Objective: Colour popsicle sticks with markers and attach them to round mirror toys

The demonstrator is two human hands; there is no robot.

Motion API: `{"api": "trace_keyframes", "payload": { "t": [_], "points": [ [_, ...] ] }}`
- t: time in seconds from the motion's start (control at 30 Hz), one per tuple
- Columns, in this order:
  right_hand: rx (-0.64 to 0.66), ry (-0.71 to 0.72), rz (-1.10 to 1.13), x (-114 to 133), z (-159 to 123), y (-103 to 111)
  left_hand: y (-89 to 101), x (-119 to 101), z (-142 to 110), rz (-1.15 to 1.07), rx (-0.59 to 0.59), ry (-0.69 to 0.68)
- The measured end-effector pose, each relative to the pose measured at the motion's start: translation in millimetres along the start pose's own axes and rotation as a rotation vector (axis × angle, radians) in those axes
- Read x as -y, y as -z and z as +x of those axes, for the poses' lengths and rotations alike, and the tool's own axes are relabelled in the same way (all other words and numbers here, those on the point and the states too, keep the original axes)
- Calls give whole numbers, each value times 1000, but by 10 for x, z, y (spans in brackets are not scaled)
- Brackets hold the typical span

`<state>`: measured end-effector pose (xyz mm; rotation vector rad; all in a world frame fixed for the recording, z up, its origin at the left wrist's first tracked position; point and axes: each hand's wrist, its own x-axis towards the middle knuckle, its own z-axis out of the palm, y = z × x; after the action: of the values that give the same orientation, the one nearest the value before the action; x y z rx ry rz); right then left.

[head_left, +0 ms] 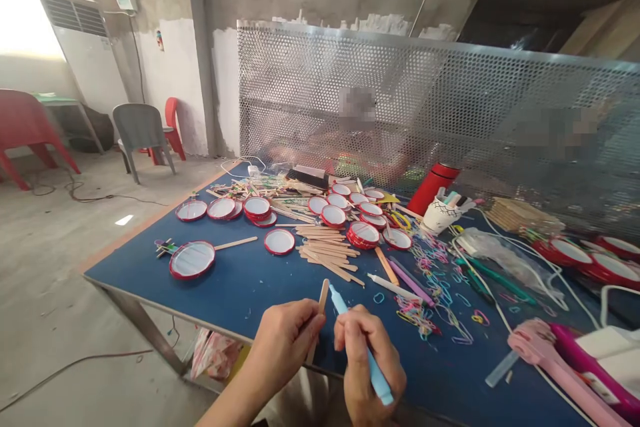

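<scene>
Near the front edge of the blue table, my left hand (290, 333) is closed around a wooden craft stick (324, 295), which points up and away from me. My right hand (369, 360) grips a light blue marker (379, 373), its tip close to the stick's upper end; whether they touch I cannot tell. Beyond my hands lies a pile of loose craft sticks (327, 250). Several red-rimmed white discs (279, 241) stand around it. One larger disc (193, 260) at the left has a stick beside its rim and small green clips at its other side.
Purple (413, 282) and white markers lie right of the sticks, near scattered colourful paper clips (430, 253). A red bottle (433, 188) and a white pen cup (440, 215) stand behind. A pink glue gun (555, 360) with its cable occupies the right. A perforated metal panel (310, 93) borders the far side.
</scene>
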<state>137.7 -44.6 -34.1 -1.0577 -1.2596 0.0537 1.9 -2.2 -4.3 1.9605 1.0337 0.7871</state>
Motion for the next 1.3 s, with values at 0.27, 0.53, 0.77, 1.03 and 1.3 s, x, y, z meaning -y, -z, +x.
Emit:
{"api": "trace_keyframes", "payload": {
  "t": [0.27, 0.53, 0.77, 1.03, 1.3],
  "points": [
    [56, 55, 52, 72, 74, -11, -16, 33, -3, 10, -23, -46],
    [76, 59, 36, 69, 75, -12, -28, 46, -17, 29, -48, -72],
    [9, -46, 75, 73, 30, -10, -21, 34, -12, 46, -50, -78],
    [39, -13, 66, 72, 45, -14, -28, 50, -19, 80, -79, -116],
    [30, -28, 81, 96, 44, -25, -22, 37, -22, 78, -78, -112]
  ]
}}
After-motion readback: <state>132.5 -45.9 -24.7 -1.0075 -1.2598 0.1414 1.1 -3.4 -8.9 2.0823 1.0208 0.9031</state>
